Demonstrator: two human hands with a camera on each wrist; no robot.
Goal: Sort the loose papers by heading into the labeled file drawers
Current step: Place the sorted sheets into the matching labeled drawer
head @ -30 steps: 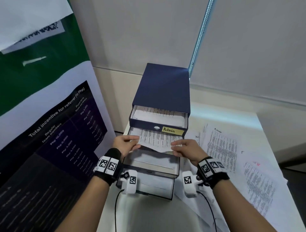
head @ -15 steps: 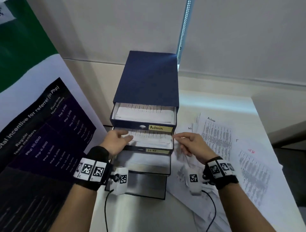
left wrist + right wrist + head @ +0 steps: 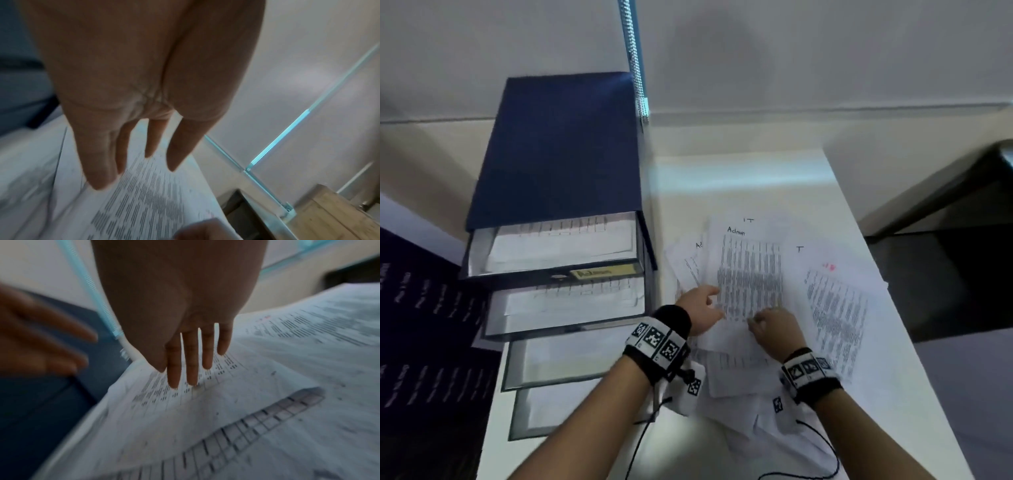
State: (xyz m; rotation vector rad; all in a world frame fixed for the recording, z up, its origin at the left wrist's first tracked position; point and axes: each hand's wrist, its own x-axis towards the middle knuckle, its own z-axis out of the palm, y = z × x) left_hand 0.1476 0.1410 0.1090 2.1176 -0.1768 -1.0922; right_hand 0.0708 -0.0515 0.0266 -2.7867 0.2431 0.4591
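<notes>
Several loose papers, densely printed, topmost headed "Admin".

Each bare forearm wears a black wristband with white square-code tags. A white camera (also tagged) hangs under each wrist, trailing a thin black cable.

A white table carried a navy drawer cabinet and a spread of loose printed sheets. The cabinet stood just left of the two hands, its drawers pulled out in steps toward the person. The sheets lay overlapping under and to the right of the hands; the topmost, headed "Admin", lay directly beneath the fingertips. A black cable trailed across the near edge.
</notes>
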